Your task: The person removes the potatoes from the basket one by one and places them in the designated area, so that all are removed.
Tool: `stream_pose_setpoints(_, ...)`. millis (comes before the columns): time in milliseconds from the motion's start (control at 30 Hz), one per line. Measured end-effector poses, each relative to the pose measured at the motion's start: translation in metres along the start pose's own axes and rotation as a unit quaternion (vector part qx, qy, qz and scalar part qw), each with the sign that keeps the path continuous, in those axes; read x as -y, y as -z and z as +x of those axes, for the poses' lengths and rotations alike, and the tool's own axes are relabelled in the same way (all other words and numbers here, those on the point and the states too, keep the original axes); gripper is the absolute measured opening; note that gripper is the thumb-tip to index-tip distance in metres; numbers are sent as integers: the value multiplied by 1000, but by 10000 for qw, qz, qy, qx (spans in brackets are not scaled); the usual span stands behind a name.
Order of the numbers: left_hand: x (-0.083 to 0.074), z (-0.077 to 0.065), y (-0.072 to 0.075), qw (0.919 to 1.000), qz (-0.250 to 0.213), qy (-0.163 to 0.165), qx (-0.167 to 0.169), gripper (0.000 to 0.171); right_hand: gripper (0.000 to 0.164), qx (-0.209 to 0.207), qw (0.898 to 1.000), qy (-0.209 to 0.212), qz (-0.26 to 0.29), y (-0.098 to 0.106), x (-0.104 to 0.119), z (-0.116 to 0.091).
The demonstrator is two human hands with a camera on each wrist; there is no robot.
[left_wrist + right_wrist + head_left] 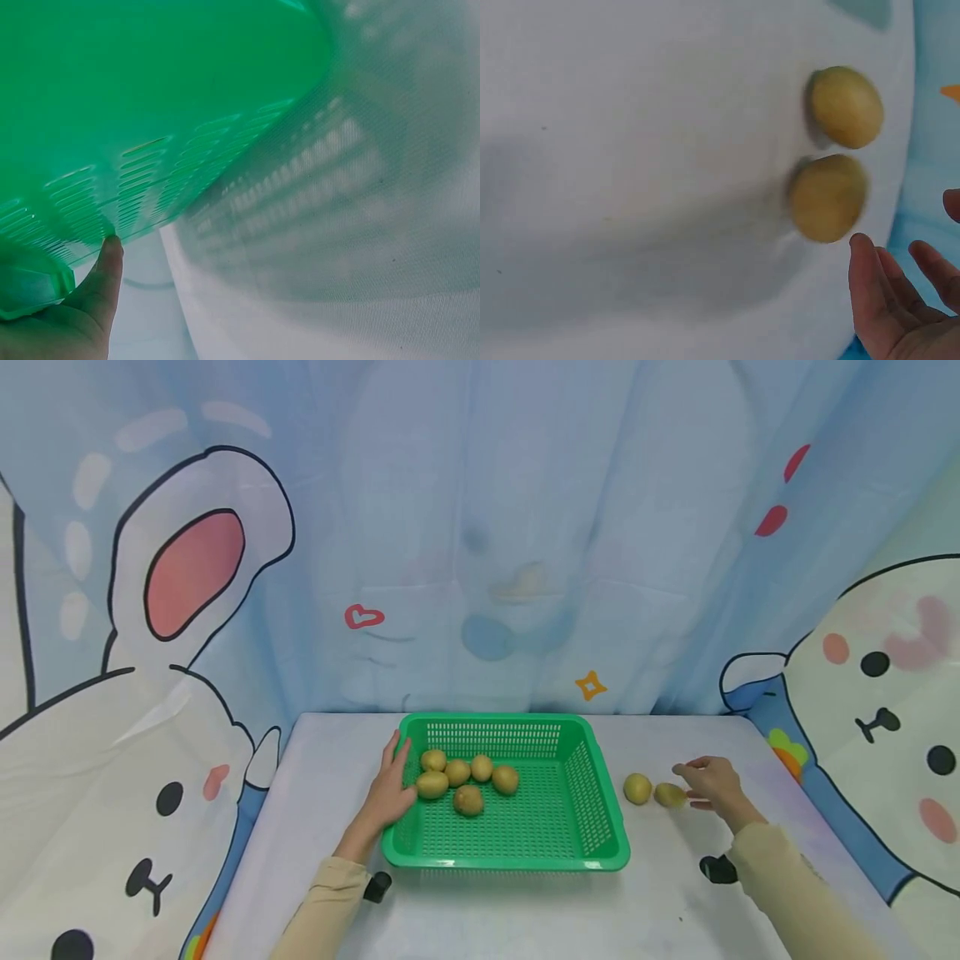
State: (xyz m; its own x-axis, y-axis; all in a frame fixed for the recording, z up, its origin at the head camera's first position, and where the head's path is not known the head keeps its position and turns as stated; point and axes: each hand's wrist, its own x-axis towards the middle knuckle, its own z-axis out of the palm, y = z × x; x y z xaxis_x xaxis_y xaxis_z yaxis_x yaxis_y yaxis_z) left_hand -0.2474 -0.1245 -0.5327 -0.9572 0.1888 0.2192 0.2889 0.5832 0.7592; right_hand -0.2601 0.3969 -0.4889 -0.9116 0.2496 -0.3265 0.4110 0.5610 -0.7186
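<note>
A green plastic basket (517, 867) with slotted walls stands on the white table, several small potatoes (506, 780) gathered in its left half. At the basket's left rim, my left hand (387, 795) grips the side wall. In the left wrist view, one fingertip (112, 244) presses against the slotted wall. To the right of the basket lie two more yellow potatoes, a left one (637, 788) and a right one (670, 795). My right hand (716, 785) is just beside the right potato, fingers apart and holding nothing. The right wrist view has its fingertips close to that potato (829, 199).
The white table (525, 918) ends at a blue cartoon-print curtain (480, 543) behind the basket. Dark wrist straps (717, 869) show on the cuffs of both beige sleeves (795, 893).
</note>
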Motion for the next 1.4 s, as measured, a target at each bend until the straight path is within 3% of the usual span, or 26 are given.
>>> stream_pose_setpoints(167,3,1,0,10000,-8,-7,-18,80,60,-33,9990,398,-221,-8,36,-4)
stream_pose_setpoints(300,3,1,2,10000,8,45,-7,81,60,394,9958,797,198,-26,71,-6)
stream_pose_setpoints(500,4,2,4,9999,8,102,-11,81,55,971,9830,1444,587,-61,120,-14)
stream_pose_setpoints(733,3,1,5,9999,17,152,10,82,47,1603,9678,1854,578,-104,158,-24)
stream_pose_setpoints(933,2,0,4,9999,-99,141,-14,82,47,2010,9657,1590,426,-140,164,-23)
stream_pose_setpoints(1100,3,0,2,9999,-93,109,20,82,49,2072,9717,1096,281,-164,156,-21)
stream_pose_setpoints(1400,0,2,1,9999,-157,40,37,81,47,2035,9758,796,38,-186,144,-23)
